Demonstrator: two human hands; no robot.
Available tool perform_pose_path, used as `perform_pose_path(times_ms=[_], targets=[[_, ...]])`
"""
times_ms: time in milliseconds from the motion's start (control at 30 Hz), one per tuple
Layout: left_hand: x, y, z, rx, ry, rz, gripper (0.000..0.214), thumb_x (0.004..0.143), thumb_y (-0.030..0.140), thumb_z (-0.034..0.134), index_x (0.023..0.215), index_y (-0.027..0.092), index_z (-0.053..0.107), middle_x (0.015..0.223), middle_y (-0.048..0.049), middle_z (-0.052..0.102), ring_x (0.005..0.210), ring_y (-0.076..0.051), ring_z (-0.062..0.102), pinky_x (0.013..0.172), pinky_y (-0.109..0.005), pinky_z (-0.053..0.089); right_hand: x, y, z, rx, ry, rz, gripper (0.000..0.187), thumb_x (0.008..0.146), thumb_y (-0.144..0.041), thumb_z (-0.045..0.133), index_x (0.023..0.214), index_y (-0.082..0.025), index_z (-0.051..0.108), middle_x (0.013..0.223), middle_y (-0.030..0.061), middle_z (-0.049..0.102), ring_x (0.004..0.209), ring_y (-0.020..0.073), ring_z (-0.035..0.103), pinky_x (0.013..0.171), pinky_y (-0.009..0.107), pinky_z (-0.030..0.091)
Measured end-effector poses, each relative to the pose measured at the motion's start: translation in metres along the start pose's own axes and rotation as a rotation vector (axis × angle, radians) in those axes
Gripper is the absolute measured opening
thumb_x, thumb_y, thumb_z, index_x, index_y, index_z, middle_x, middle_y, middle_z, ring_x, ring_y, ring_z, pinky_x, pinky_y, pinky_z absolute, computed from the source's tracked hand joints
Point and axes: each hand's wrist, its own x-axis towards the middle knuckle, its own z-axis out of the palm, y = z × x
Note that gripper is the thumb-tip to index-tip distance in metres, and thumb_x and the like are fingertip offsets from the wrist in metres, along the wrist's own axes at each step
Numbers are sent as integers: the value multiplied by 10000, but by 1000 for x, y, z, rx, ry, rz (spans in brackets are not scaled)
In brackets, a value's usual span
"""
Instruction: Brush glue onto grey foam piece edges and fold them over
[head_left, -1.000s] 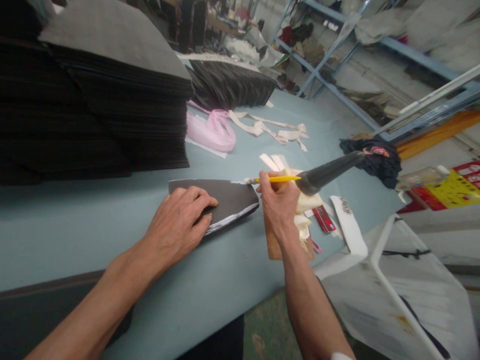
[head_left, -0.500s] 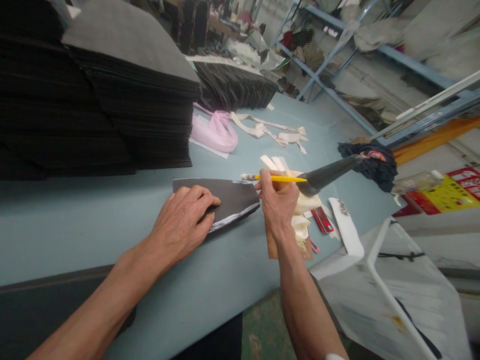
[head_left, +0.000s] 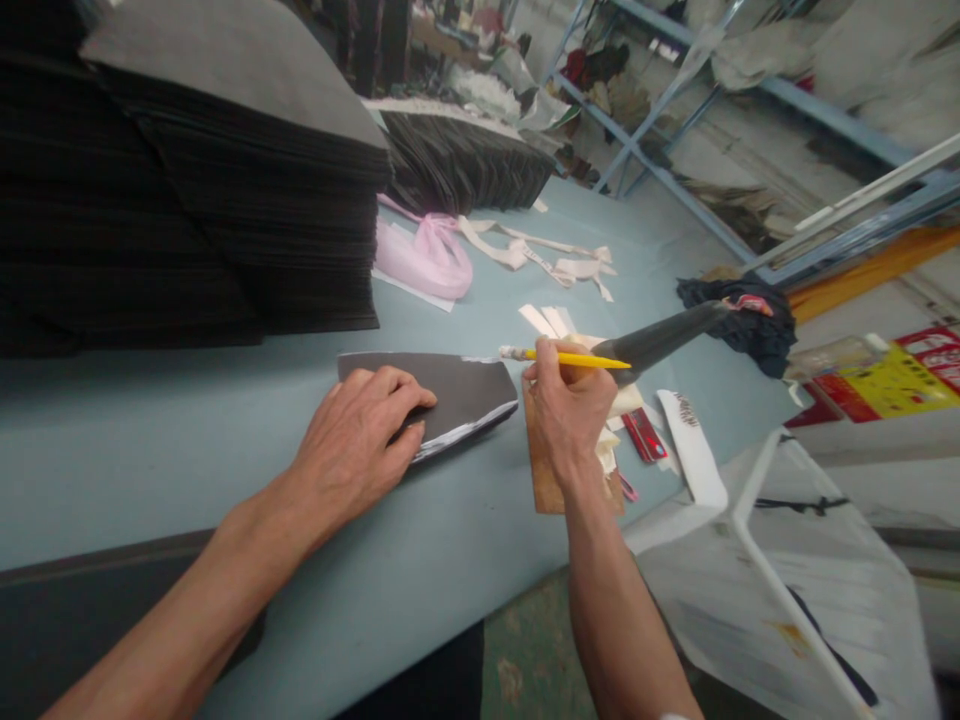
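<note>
A dark grey cut piece [head_left: 457,390] with white-marked edges lies flat on the pale blue table [head_left: 150,440]. My left hand [head_left: 356,435] rests on its near left part, fingers curled and pressing down. My right hand [head_left: 566,410] pinches a yellow pencil [head_left: 570,358] just right of the piece, the tip lifted a little off its right corner. A dark tapered handle [head_left: 660,342] sticks out to the right from behind the pencil; what it joins to is hidden. Under my right hand sits a brown board [head_left: 541,460] with cream scraps.
Tall stacks of black sheets [head_left: 187,180] fill the table's left rear, with another fanned stack [head_left: 465,165] behind. A pink plastic bundle [head_left: 427,260], cream strips [head_left: 555,262], a dark cloth [head_left: 739,315], a white shoe-shaped strip [head_left: 694,445] and red cards [head_left: 643,435] lie to the right. Blue metal shelving stands beyond.
My right hand has drawn the pencil a little to the right, off the piece's corner. My left hand stays pressed on the piece.
</note>
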Motion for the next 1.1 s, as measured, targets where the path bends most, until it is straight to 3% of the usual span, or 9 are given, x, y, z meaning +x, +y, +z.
perform_pose_path(times_ms=[167,567,1100], targets=[[0,1,1,22,-22,-16,366,1028,351,491,1267,272,756,1314,-84,758,1107,-320,658,973,-519,519,-9,-13,15,111,-57,43,462,954,-641,714,931,-189,808,621,-22,730,515,125,628,552,274,486],[-2,3,4,26,-4,-10,357,1020,302,519,1279,247,758,1325,-94,750,1089,-321,631,973,-528,522,-14,-23,28,-12,-104,62,454,954,-628,709,894,-188,804,608,-12,745,510,144,662,587,296,508],[-6,18,5,93,-11,-67,301,1052,213,566,1269,251,771,1318,-69,736,1124,-321,629,969,-512,543,-26,-47,45,31,-215,83,505,955,-678,691,872,-193,803,605,-11,752,514,151,692,573,270,513]])
